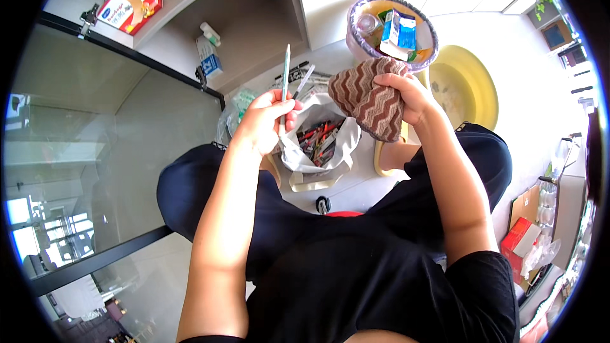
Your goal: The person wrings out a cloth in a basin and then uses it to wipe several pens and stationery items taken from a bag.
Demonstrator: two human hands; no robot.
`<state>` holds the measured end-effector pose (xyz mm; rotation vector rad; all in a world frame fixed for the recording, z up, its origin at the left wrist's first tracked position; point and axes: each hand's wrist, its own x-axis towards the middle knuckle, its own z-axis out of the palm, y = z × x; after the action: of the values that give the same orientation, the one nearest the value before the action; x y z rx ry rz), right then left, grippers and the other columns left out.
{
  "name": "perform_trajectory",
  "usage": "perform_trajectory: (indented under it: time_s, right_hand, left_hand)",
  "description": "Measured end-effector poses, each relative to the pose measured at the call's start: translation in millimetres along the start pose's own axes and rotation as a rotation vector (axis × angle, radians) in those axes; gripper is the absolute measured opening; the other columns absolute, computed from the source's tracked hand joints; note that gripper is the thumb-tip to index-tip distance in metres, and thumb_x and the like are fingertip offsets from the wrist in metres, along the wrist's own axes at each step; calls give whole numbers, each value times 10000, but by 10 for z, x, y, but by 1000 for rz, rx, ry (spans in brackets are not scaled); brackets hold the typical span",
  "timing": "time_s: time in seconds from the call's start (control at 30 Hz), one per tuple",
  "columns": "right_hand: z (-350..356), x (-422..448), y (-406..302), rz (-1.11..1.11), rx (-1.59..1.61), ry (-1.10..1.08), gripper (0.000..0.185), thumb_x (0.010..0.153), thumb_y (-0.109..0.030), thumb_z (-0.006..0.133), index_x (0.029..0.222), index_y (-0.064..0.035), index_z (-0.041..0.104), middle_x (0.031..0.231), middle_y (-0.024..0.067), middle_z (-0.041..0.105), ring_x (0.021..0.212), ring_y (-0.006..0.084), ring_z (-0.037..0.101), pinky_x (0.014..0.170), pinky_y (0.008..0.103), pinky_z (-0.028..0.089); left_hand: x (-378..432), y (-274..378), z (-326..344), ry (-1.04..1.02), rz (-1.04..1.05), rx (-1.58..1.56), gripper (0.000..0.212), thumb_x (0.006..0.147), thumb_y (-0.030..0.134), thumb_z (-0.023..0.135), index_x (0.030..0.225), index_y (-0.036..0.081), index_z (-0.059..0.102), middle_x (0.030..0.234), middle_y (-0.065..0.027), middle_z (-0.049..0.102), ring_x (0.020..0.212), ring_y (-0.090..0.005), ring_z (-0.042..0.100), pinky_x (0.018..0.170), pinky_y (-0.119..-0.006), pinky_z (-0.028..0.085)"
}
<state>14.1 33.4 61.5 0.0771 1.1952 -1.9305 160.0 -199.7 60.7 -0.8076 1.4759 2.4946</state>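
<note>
My left hand (269,116) grips a slim pale-green pencil (286,69), its point upward. A clear pen (305,78) with a dark end shows at the same fingertips; whether it is also gripped is hard to tell. My right hand (413,97) clutches a folded brown cloth (367,97) with a zigzag pattern, bunched under the thumb. Below and between both hands, a white bag (350,140) stands open on the floor between my feet. Many pens and markers (320,140) lie jumbled inside it.
Beyond the cloth stands a lined waste bin (352,33) holding a blue-and-white box (399,35). A yellow basin (486,90) sits to its right. At left are an open shelf cabinet (248,14) and its glass door (143,128). More pens (298,69) lie behind the bag.
</note>
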Motion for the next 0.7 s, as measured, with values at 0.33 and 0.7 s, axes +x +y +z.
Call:
perform_trajectory:
  time_s: [0.33,0.7]
  right_hand:
    - [1015,-406,-57,-530,-491,-259,294,762,-81,649,1002,-59,481,865,31,568,811,91,519,744,250,427]
    - [1091,-159,-377,-467,84,71,146,760,-46,598,897,4,581,805,93,621,693,177,614,630,309,511]
  left_hand:
    - [-344,135,723,-29,384,91,104,876,68,481,962,11,490,840,-51,597,727,-73,566,631,-215,465]
    - [-555,310,686,-243,304,70,97,862,61,499,930,0,467,750,-134,607,506,-155,583,470,-234,478]
